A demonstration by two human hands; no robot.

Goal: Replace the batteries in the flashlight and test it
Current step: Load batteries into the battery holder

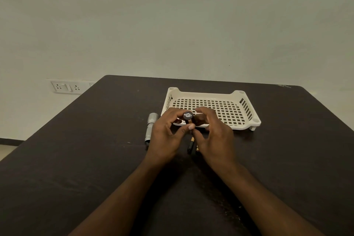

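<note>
My left hand (167, 131) grips a small black battery holder (187, 116) and holds it upright above the table, its metal end contact facing me. My right hand (212, 133) is beside it, fingers curled against the holder's right side; what they pinch is hidden. The silver flashlight body (151, 128) lies on the dark table to the left of my left hand, its open end towards me. Two loose batteries, black and gold (191, 144), lie on the table between my hands, partly hidden by my right hand.
A white perforated plastic tray (237, 110) stands just behind my hands, nothing visible in it. The dark table (95, 159) stretches around. A wall socket plate (65, 87) is on the wall at the far left, beyond the table's corner.
</note>
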